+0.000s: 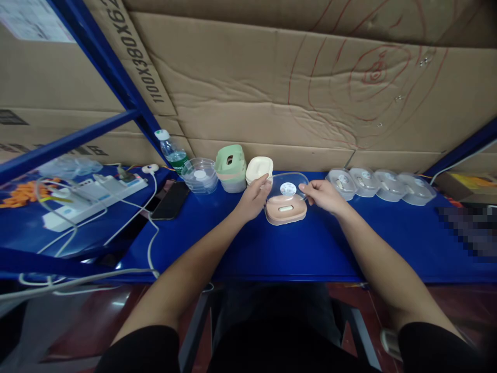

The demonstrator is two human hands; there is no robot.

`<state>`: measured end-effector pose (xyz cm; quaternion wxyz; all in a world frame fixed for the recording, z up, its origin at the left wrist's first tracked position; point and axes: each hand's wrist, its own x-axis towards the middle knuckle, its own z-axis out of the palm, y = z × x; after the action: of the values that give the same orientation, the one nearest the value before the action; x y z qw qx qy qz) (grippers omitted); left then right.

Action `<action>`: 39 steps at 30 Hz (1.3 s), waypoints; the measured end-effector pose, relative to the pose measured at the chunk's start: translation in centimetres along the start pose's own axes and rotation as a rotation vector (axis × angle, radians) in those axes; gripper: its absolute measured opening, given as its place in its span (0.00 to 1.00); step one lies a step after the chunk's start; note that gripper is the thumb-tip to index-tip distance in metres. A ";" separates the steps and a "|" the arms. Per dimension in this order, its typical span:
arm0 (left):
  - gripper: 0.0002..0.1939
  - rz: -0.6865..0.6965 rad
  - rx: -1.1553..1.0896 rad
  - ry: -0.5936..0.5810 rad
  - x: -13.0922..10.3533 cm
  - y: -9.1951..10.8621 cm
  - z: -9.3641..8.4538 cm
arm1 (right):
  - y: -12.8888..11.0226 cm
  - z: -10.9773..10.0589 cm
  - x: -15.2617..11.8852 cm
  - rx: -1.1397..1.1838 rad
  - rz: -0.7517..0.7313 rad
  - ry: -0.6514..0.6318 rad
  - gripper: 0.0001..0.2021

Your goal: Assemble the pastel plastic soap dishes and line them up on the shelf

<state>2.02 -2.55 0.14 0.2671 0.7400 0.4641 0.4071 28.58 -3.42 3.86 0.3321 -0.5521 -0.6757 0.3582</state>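
phone (171, 200) left, containers (384, 187) right — box (287, 215) between

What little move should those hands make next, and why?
Probably lower the clear cover toward the peach container: the left hand and right hand hold its opposite ends, and the container sits close by. The clear containers lined up at right loosely support that.

Lighting: dim, diffuse; shading deepens across cardboard panel (462, 26) at two o'clock. Glare: small white glint on glossy red surface (97, 324) at eight. Distortion: wide-angle stretch toward edges; blue post (97, 57) slanting at ten. Corners: soft. Pixelated patch (471, 230): three o'clock.
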 end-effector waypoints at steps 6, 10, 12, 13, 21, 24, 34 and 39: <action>0.49 0.058 0.173 -0.211 -0.9 1.4 -0.2 | 1.6 -0.7 1.0 -0.046 0.185 -0.190 0.34; 0.45 0.096 0.336 -0.316 -1.1 2.7 -0.6 | 2.5 -1.0 1.5 -0.107 0.210 -0.315 0.34; 0.42 0.106 0.361 -0.375 -1.1 3.2 -0.8 | 2.7 -1.2 1.6 -0.151 0.207 -0.332 0.34; 0.41 0.111 0.366 -0.399 -1.0 3.4 -0.9 | 2.8 -1.2 1.6 -0.176 0.205 -0.341 0.33; 0.40 0.165 0.374 -0.442 -1.0 2.7 -1.5 | 2.5 -0.9 1.4 -0.359 0.122 -0.350 0.31; 0.43 0.214 0.378 -0.457 -0.8 1.7 -1.7 | 2.5 -0.8 1.4 -0.431 0.031 -0.267 0.30; 0.45 0.155 0.522 -0.453 -0.6 0.1 -0.9 | 3.3 -0.6 2.0 -0.545 -0.046 -0.100 0.25; 0.45 0.121 0.563 -0.439 -0.3 0.1 -0.7 | 3.1 -0.5 1.8 -0.558 -0.045 -0.044 0.25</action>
<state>1.44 -2.90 0.46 0.1214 0.8806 0.4448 0.1096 30.22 -1.18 1.56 0.1606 -0.5991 -0.7673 0.1628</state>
